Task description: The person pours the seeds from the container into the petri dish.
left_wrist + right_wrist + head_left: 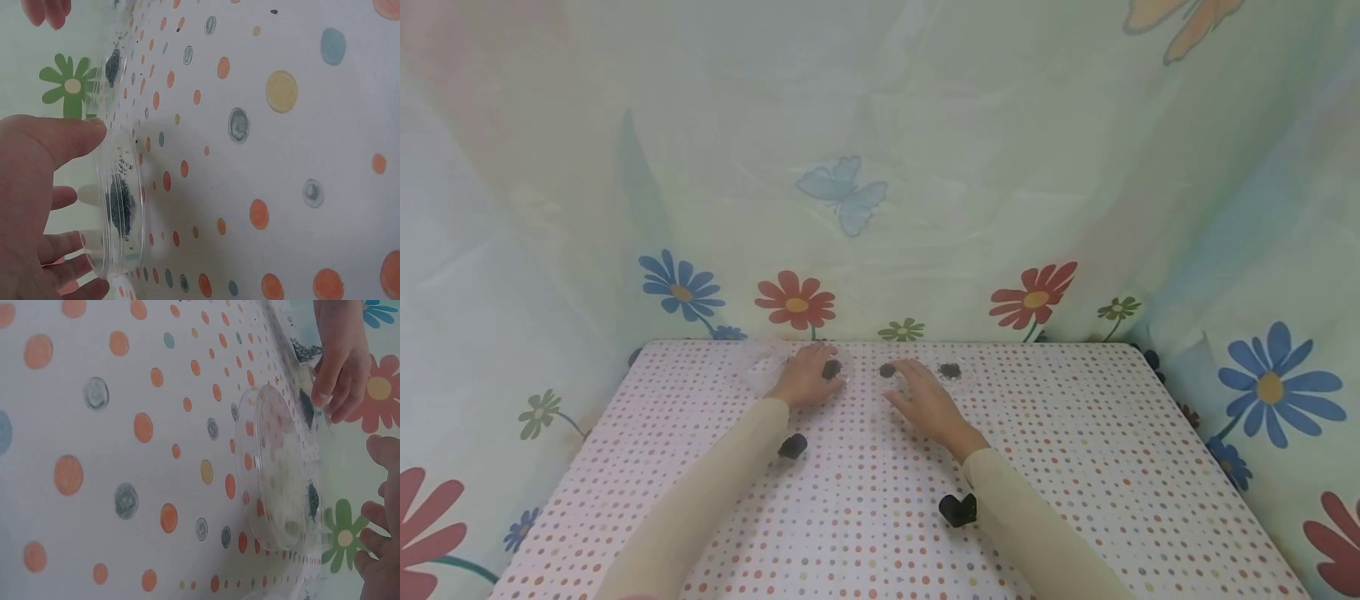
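My left hand [808, 377] holds a clear petri dish with dark grains [122, 206] by its rim, thumb on one side and fingers on the other. The dish is low at the tabletop. My right hand [927, 406] hovers with loosely spread fingers beside a second petri dish with a dark heap [887, 370], and no grip on it shows. In the right wrist view a clear dish or lid [281, 469] without grains lies near the right fingers [375, 519], apart from them. Whether it belongs to the second dish I cannot tell.
Right of my right hand stands another dish with dark grains [950, 372]. Clear, hard-to-see plasticware [763, 371] lies left of my left hand. A dotted cloth covers the table [880, 517]; a flowered curtain [925, 250] rises along its back edge. Black pieces [957, 510] show at both forearms.
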{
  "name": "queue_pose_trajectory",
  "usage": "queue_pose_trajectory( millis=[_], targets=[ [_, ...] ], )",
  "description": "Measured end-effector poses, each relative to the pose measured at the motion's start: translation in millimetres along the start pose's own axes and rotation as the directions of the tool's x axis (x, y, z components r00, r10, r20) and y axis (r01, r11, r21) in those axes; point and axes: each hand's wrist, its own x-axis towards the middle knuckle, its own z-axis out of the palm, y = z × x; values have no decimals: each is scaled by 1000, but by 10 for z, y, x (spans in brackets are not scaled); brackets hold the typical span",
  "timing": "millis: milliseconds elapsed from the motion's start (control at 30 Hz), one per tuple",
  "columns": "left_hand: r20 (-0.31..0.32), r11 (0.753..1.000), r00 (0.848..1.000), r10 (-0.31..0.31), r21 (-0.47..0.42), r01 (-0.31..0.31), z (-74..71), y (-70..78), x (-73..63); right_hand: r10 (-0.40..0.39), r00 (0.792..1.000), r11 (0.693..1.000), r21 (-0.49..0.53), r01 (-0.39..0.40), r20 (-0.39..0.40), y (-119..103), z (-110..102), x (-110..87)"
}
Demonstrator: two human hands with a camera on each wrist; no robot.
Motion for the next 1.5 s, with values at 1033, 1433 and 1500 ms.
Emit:
queue_pose_trajectory(
  millis=[1033,1433,1500],
  targets=[
    [12,1000,1000,21,4,-21,27,-3,-2,0,1000,1000,-21,0,6,59,-3,-30],
    [-20,1000,999,28,15,-27,17,28,-102,45,999,999,-13,-45,27,22,-11,-80],
    [-28,999,999,32,14,-32,21,27,-115,55,998,998,-4,-55,32,19,-9,-92]
  ],
)
